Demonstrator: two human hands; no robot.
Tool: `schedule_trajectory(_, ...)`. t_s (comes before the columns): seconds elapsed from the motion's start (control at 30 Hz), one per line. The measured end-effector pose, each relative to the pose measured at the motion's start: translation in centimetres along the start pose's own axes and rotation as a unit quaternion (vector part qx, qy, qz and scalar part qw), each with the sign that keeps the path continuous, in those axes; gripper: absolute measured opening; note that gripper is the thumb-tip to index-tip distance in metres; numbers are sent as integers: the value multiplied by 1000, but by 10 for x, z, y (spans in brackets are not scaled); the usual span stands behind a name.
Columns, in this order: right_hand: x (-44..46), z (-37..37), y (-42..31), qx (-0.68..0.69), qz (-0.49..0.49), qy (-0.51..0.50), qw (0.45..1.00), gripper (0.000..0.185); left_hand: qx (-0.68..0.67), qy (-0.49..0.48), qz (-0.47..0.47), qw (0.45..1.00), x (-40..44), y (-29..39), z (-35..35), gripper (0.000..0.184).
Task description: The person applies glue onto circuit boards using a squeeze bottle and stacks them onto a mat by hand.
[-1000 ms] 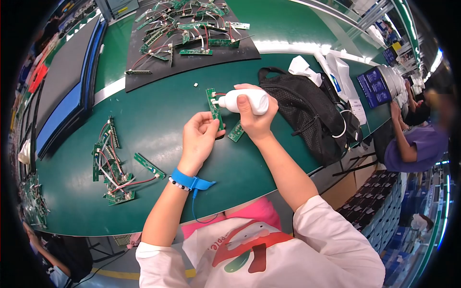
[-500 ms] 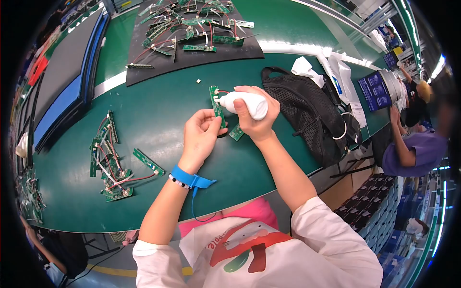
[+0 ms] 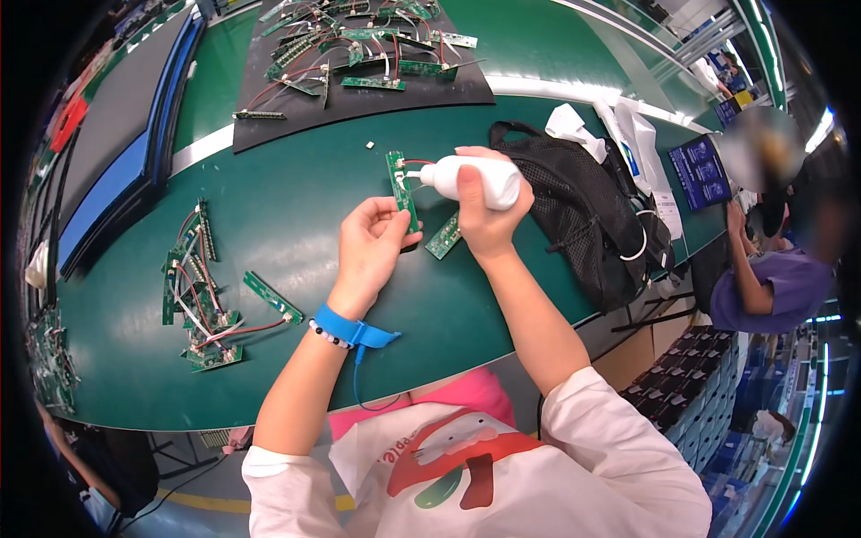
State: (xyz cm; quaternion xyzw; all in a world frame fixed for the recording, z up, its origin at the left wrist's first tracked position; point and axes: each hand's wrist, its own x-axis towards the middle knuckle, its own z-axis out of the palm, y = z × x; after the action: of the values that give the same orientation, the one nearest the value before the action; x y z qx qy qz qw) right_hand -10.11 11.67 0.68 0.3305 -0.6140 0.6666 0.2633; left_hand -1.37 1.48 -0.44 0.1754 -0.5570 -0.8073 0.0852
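My left hand [image 3: 375, 248] pinches the lower end of a narrow green circuit board [image 3: 399, 184], holding it up over the table. A white squeeze bottle [image 3: 480, 181] is gripped in my right hand [image 3: 493, 220], tilted on its side with its thin nozzle pointing left at the board's white connector. Whether the tip touches the board I cannot tell. A red wire runs from the board behind the bottle. Below the bottle lies a second small green board [image 3: 444, 237], partly hidden by my right hand. A blue wrist strap [image 3: 345, 328] with a cord sits on my left wrist.
Wired boards [image 3: 202, 296] lie in a cluster at left, and many more cover a black mat [image 3: 359, 112] at the back. A black mesh bag [image 3: 574, 211] sits right of my right hand. Black and blue sheets [image 3: 134, 152] stand at far left. A person in purple [image 3: 771, 282] sits at right.
The bottle and my right hand have shifted slightly right, drawing the nozzle back from the board. The board in my left hand has tilted a little and risen slightly.
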Motion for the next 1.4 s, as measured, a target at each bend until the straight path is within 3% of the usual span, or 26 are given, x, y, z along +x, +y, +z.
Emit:
schedule_trajectory(0.07,0,-1,-4,74,134,43,987,21,-3,2,-1,1000,0,-1,-1,13)
schedule_trajectory(0.13,7,-4,-1,272,306,81,909,25,-5,12,0,1000,1,1,-2,13)
schedule_trajectory(0.2,16,-11,2,327,395,58,856,38,-5,31,0,1000,2,3,-4,14)
schedule_trajectory(0.3,20,-18,4,408,490,10,770,44,4,47,33,998,6,6,-10,16)
schedule_trajectory(0.47,13,-17,15,495,557,69,663,47,38,69,51,996,7,3,-15,22)
schedule_trajectory(0.5,15,-15,12,463,539,90,698,48,41,85,61,994,8,4,-9,22)
schedule_trajectory(0.57,13,-24,16,537,500,2,679,49,96,52,94,990,7,-6,-9,29)
schedule_trajectory(0.6,17,-22,6,524,502,32,688,49,111,42,110,987,6,-10,-9,31)
schedule_trajectory(0.67,21,-23,-8,576,490,28,653,49,138,2,115,984,5,-20,-9,34)
schedule_trajectory(0.77,20,-25,-10,662,433,-42,610,51,40,-55,31,997,-8,-9,6,32)
schedule_trajectory(0.87,21,-24,-17,659,436,-56,611,51,-53,-117,-60,990,-14,4,13,29)
schedule_trajectory(1.03,20,-26,-6,646,438,-29,624,48,-97,-124,-77,985,-12,7,7,27)
schedule_trajectory(1.13,17,-28,6,675,420,-19,606,45,-106,-140,-74,982,-13,8,6,27)
schedule_trajectory(1.4,19,-29,6,638,432,11,638,46,-86,-99,-5,991,-12,5,7,26)
